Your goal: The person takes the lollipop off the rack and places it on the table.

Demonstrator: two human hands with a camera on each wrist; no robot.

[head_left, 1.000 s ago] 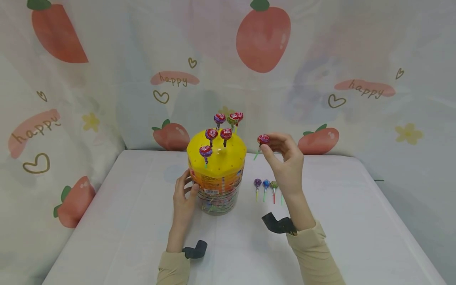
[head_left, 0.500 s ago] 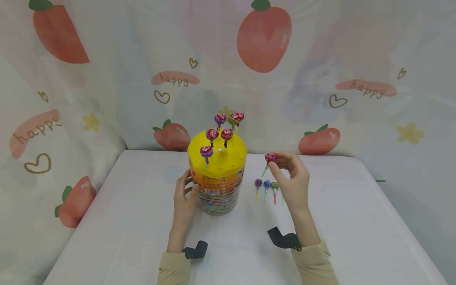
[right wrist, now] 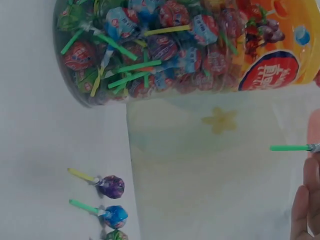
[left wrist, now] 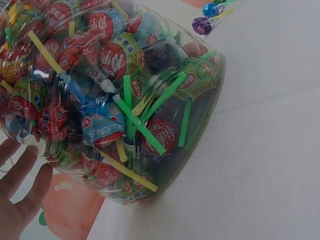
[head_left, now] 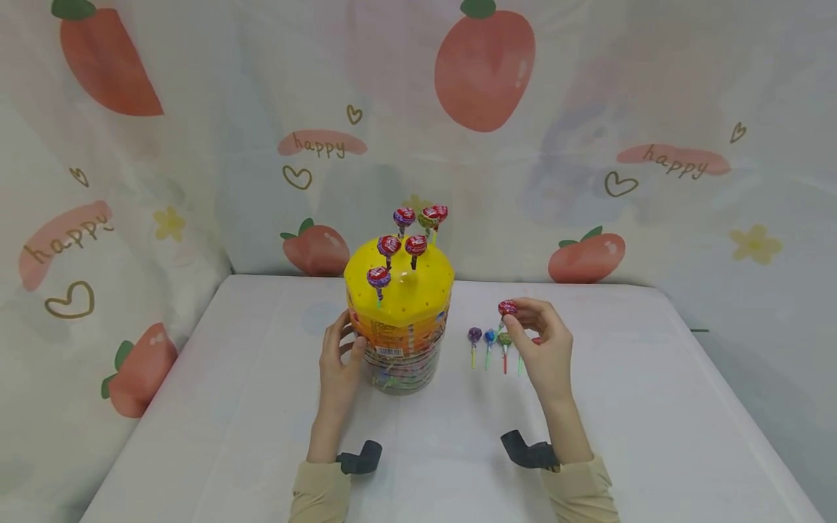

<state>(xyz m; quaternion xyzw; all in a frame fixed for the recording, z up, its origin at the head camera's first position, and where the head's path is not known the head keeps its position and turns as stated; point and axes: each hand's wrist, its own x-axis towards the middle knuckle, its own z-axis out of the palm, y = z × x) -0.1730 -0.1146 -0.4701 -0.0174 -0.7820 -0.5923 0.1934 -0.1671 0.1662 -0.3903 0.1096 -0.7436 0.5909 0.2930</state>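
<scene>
The left wrist view reveals wrapped lollipops (left wrist: 102, 120) inside a clear plastic jar (left wrist: 192, 132), upper left; only the head view shows six lollipops (head_left: 389, 247) studding its domed, glossy yellow lid (head_left: 408, 294), at centre; the left hand (head_left: 338, 367), fingers spread, touches the jar's side; right of centre, the right hand (head_left: 548, 345) pinches one red lollipop (head_left: 506, 308) near four lying lollipops (head_left: 490, 337).

left arm (head_left: 321, 444): reaches forward | left hand (head_left: 339, 367): fingers (left wrist: 40, 187) curved, spread, thumb apart | right arm (head_left: 570, 434): reaches forward, slanting inward | right hand (head_left: 548, 349): thumb and fingers pinch, pointing inward
</scene>
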